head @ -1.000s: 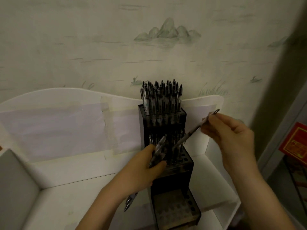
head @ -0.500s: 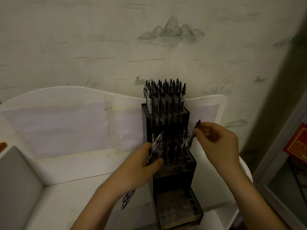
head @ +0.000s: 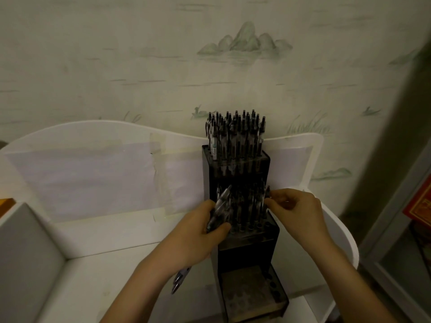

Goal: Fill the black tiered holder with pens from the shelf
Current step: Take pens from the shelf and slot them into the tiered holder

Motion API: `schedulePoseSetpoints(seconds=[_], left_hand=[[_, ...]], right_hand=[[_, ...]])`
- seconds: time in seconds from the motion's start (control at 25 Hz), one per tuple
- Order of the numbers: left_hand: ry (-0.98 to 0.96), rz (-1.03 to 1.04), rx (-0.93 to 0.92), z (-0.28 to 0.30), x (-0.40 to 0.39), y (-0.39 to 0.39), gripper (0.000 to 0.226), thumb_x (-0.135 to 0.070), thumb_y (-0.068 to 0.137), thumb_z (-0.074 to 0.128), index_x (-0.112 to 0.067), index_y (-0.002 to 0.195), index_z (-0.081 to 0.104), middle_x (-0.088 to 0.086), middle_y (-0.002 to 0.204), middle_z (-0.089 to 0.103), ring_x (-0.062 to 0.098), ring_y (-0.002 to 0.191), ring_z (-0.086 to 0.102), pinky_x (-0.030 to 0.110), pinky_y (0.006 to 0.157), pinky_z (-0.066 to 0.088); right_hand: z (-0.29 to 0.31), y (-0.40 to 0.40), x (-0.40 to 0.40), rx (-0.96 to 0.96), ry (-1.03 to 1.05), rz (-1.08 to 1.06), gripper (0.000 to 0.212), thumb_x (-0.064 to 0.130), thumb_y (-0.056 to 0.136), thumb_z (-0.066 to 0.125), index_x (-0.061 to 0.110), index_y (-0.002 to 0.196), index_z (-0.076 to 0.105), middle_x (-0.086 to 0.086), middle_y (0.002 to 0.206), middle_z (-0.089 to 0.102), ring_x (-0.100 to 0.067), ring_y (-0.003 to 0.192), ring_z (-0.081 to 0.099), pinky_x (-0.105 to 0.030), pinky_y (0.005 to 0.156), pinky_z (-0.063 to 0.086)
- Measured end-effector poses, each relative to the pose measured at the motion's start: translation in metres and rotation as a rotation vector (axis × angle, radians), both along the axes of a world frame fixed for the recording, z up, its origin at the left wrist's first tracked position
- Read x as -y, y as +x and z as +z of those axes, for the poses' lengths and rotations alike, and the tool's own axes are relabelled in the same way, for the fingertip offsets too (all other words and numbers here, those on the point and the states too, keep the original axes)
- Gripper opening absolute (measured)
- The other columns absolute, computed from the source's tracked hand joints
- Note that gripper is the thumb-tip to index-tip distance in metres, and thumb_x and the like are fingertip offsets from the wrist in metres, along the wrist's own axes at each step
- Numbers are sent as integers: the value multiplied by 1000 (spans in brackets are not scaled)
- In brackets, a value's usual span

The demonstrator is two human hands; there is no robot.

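The black tiered holder [head: 242, 229] stands on the white shelf [head: 121, 257] against its back panel, top tier packed with pens, middle tier partly filled, bottom tier bare. At the holder's right edge, the right hand [head: 295, 212] pinches 1 pen [head: 267, 194], now upright in the middle tier; 1 second ago it was slanted above. The left hand [head: 198, 234] still grips a bundle of pens [head: 220, 209] at the holder's left front.
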State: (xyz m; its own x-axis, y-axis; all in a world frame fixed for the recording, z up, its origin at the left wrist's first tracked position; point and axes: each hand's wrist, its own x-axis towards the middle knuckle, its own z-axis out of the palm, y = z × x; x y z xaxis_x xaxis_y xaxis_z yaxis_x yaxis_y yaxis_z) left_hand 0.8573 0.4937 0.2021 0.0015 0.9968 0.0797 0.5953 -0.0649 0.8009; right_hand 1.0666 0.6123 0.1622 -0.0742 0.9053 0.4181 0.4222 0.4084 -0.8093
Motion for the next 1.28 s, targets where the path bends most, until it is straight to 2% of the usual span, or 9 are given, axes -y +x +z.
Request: schedulePoseSetpoints(seconds=[0.2,0.36,0.48,0.56,0.72,0.8,1.0,1.12,1.28], left_hand=[[-11,-23,6,-3,2,2,16,-31,93,59,-18,92,49,-7,67,49,-2,46,48,22,49,46],[-3,-44,11,-5,3,3,11,-30,93,59,-23,97,52,-10,71,52,-6,50,51,14,50,43],[-4,-71,13,-5,7,4,10,-31,93,59,-36,96,50,-13,75,56,-8,53,55,10,50,41],[-6,-78,10,-5,10,5,13,-31,92,60,-39,95,49,-14,77,58,-8,54,57,10,50,42],[0,-81,21,-6,17,1,11,-30,92,60,-34,98,52,-9,82,60,-6,55,57,11,51,45],[-6,-86,18,-6,20,-1,11,-32,92,60,-31,100,53,-6,84,61,-4,53,57,12,51,46],[-38,-42,66,-9,27,-10,8,-30,93,59,-26,94,52,-5,73,55,-2,46,54,14,46,44],[-73,5,85,-13,31,-21,6,-28,95,56,-22,93,53,-4,69,53,0,44,51,15,47,44],[-127,53,99,-21,32,-29,16,-29,97,53,-13,98,52,-1,67,49,5,44,47,20,47,43]], right_hand=[[10,0,15,-11,0,-27,31,26,79,79,23,109,71,13,90,71,3,78,66,-1,68,46],[14,-14,52,-121,131,27,21,31,81,74,28,101,73,17,82,71,-2,77,67,-10,68,52],[18,-35,70,-249,-84,262,30,46,74,68,28,99,74,17,86,74,-3,80,70,-15,70,55],[18,-46,70,-331,-249,384,28,41,73,68,27,96,74,11,89,76,-7,84,72,-17,71,55],[19,-55,67,-553,-543,501,34,36,66,71,15,93,78,-7,95,76,-22,90,72,-24,73,58],[20,-57,67,-583,-576,507,33,37,64,73,16,89,79,-9,94,76,-22,89,73,-22,70,57],[28,-58,60,-696,-448,371,17,20,81,70,12,95,75,-7,92,76,-23,86,73,-24,70,58],[41,-48,55,-735,-263,244,10,16,83,71,13,93,74,-7,88,76,-23,80,73,-25,72,59],[46,-41,58,-560,63,130,8,19,82,75,20,90,74,4,81,76,-14,74,72,-20,73,57]])
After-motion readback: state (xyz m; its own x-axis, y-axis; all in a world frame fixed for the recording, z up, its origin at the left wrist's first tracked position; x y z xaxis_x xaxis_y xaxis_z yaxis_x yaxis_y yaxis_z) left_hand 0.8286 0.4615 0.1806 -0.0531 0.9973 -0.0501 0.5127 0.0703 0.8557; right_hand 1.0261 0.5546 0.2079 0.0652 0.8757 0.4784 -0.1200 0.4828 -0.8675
